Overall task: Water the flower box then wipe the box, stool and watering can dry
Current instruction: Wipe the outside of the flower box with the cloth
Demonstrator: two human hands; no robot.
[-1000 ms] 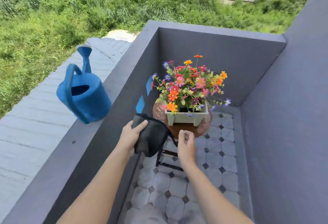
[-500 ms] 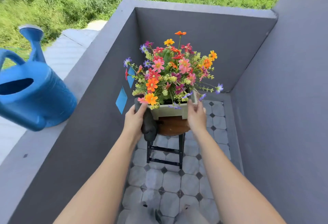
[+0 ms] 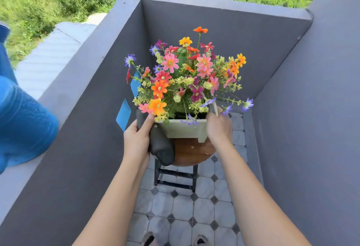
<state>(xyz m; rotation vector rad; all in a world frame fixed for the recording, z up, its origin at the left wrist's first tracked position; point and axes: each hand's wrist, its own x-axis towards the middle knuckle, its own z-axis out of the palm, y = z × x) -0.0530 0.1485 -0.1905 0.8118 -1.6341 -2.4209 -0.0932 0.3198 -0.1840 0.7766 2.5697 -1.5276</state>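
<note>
A pale green flower box (image 3: pixel 184 130) full of colourful flowers stands on a round brown stool (image 3: pixel 191 153) with black legs. My left hand (image 3: pixel 137 138) grips a dark grey cloth (image 3: pixel 160 147) and presses it against the box's left end. My right hand (image 3: pixel 219 128) holds the box's right end, its fingers partly hidden by flowers. The blue watering can (image 3: pixel 23 123) stands on the grey ledge (image 3: pixel 64 97) at the far left, cut off by the frame edge.
Grey walls (image 3: pixel 303 121) enclose a narrow balcony corner around the stool. The floor (image 3: pixel 183 208) has light octagonal tiles with small dark squares. Two blue diamond tiles (image 3: pixel 124 113) mark the left wall. Beyond the ledge lie a grey roof and green grass.
Both hands went from in front of the stool onto the two ends of the flower box, the left one carrying the cloth. The view moved closer and rightward, pushing the watering can to the edge.
</note>
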